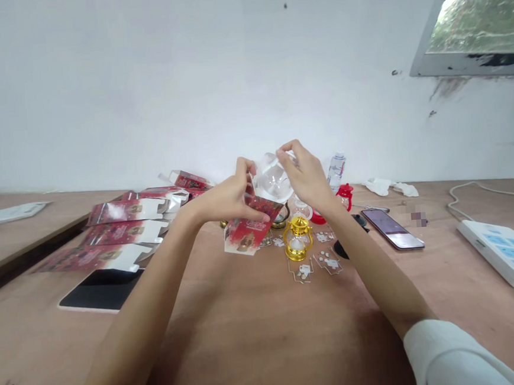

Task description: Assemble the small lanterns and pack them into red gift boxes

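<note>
In left hand (233, 195): red box (245, 234), partly hidden.

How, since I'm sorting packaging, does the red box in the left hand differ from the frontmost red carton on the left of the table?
The red box is raised and tilted in the left hand, while the red carton lies on the table.
The red box looks opened out, whereas the red carton appears flattened, its white tabbed end pointing right.
Both carry red printing with white areas.
</note>
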